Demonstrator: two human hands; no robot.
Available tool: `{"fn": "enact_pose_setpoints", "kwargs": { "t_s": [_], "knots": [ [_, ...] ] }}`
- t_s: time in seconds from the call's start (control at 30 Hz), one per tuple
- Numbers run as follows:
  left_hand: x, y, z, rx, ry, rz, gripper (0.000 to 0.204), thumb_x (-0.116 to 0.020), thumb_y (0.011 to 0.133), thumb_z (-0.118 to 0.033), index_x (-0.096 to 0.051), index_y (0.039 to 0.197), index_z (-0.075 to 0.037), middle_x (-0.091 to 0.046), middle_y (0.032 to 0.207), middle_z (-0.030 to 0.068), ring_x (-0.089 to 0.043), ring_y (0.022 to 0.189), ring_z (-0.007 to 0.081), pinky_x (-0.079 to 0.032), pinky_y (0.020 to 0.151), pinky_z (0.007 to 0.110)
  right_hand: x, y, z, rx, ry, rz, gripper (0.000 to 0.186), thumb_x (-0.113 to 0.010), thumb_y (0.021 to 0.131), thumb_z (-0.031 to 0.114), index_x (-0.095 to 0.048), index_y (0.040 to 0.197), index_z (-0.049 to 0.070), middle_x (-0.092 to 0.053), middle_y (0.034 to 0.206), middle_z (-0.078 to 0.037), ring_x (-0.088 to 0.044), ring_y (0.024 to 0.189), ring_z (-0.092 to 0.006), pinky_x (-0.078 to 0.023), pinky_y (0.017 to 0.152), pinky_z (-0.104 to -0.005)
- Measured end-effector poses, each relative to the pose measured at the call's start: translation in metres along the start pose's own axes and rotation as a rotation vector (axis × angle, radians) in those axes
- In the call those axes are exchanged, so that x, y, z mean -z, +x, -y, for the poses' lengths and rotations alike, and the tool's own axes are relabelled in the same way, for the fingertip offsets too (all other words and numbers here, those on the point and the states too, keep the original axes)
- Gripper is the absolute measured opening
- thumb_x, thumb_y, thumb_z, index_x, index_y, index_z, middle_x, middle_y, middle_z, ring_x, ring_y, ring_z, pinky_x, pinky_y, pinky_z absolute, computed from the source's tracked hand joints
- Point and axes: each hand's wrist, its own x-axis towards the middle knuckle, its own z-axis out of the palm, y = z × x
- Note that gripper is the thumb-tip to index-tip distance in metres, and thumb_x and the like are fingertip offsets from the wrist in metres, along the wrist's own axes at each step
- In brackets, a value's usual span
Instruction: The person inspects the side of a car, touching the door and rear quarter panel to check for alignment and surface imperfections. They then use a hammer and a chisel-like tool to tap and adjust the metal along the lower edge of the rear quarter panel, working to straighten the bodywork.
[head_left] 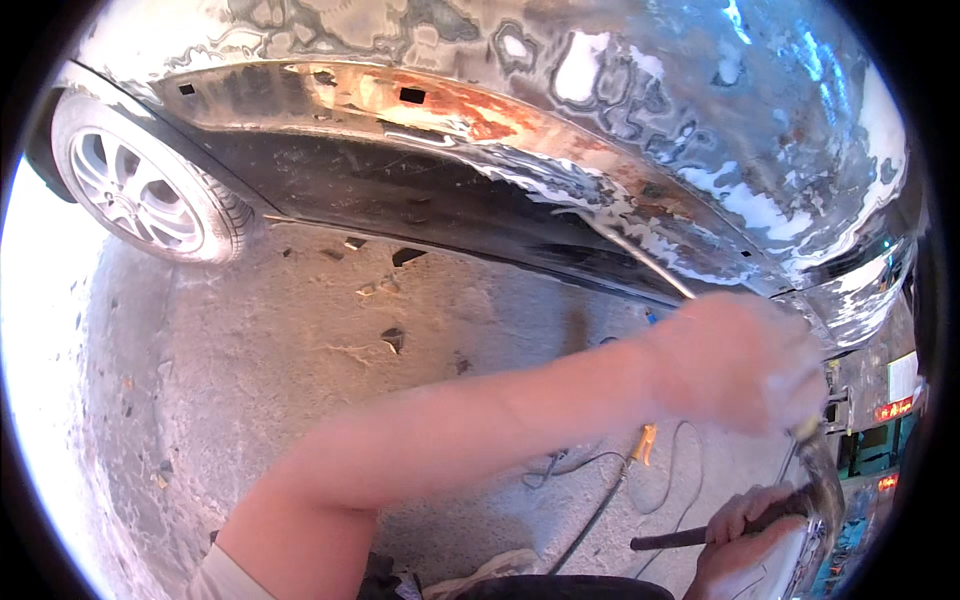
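Note:
My left arm reaches across from the lower left, and my left hand, blurred, is closed round a slim metal rod. The rod's bent tip touches or lies close to the torn, crumpled lower edge of a car body panel. A small yellowish end shows below my left fist. Lower right, my right hand is wrapped round the black handle of a dark hammer-like tool. Its curved dark upper part reaches close to the rod's yellowish end; I cannot tell whether they touch. The panel is bare metal with filler patches and rust.
A car wheel stands at the far left. Dark broken fragments lie on the concrete floor. An orange-and-black tool with a hose and loose cables lie below my left forearm. Shelving and lit items show at the right rim.

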Motion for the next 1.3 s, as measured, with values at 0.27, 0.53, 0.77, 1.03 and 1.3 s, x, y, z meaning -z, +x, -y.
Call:
{"fn": "enact_pose_setpoints", "kwargs": {
  "t_s": [0.27,0.53,0.77,1.03,1.3],
  "knots": [
    [0.001,-0.003,-0.01,-0.04,-0.002,0.058,0.017,-0.059,0.063,-0.023,-0.049,0.066,-0.009,-0.046,0.069,0.0013,-0.051,0.061,0.0152,-0.041,0.046,0.027,-0.009,0.008,0.012,0.023,0.222,-0.207,0.056,-0.033,0.096,0.066,-0.035,0.077,0.013,-0.027,0.052,0.003,-0.021,0.036,-0.0051,-0.017,0.03,-0.02],
    [-0.008,0.009,-0.019,-0.042,-0.033,-0.096,0.016,-0.057,0.061,-0.023,-0.049,0.063,-0.009,-0.043,0.068,0.0011,-0.049,0.062,0.0156,-0.039,0.045,0.027,0.01,0.004,0.024,0.089,0.069,-0.028,0.068,-0.044,0.076,0.082,-0.053,0.085,0.015,-0.041,0.059,0.004,-0.035,0.04,-0.011,-0.029,0.034,-0.0245],
    [-0.008,0.002,-0.015,-0.06,-0.039,-0.036,0.015,-0.057,0.063,-0.023,-0.05,0.063,-0.01,-0.042,0.067,0.0009,-0.049,0.061,0.0145,-0.037,0.046,0.026,0.012,0.003,-0.002,-0.03,0.221,0.0,0.058,-0.035,0.093,0.069,-0.037,0.081,0.013,-0.029,0.055,0.003,-0.023,0.038,-0.0054,-0.017,0.032,-0.0206],
    [-0.001,0.01,-0.015,-0.038,-0.01,0.012,0.016,-0.059,0.062,-0.023,-0.049,0.064,-0.011,-0.043,0.068,0.0006,-0.048,0.058,0.0128,-0.037,0.046,0.026,0.029,0.004,-0.01,-0.024,0.142,0.099,0.059,-0.039,0.091,0.071,-0.038,0.082,0.013,-0.03,0.056,0.003,-0.023,0.039,-0.0055,-0.017,0.033,-0.0209],
    [0.005,-0.008,-0.005,-0.063,0.037,0.097,0.018,-0.06,0.061,-0.023,-0.046,0.065,-0.012,-0.042,0.068,0.0004,-0.049,0.059,0.0136,-0.04,0.046,0.026,0.017,0.01,0.0,0.017,0.23,0.085,0.058,-0.036,0.093,0.068,-0.036,0.08,0.012,-0.031,0.058,0.003,-0.024,0.039,-0.0052,-0.016,0.032,-0.0202]
  ]
}}
